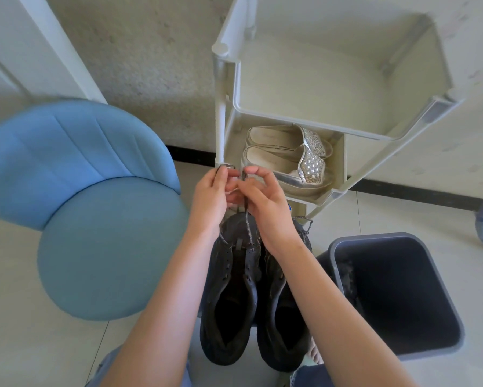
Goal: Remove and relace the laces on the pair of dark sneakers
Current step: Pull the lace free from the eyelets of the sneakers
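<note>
Both hands are up over the far end of the pair of dark sneakers, which sit side by side on the pale floor between the person's knees, toes pointing away. The left hand [211,195] has its fingers curled, pinching one end of a dark lace [247,226] at its fingertips, and the right hand [265,203] pinches the other strand between thumb and forefinger, the rest of its fingers bent in. The two hands are touching, knuckles together, and the lace drops from them to the far eyelets of the left sneaker [229,291]. The nearer eyelets on that shoe stand bare, tongue wide open. The right sneaker [283,308] lies just beside it, with a grey speckled lace [304,220] looping at its far end. To the left stands a blue padded chair [95,208]; to the right a dark grey bin [396,297]. Beyond the hands is a cream shelf rack [290,120], a pair of silver studded shoes [287,160] on its lower tier.
</note>
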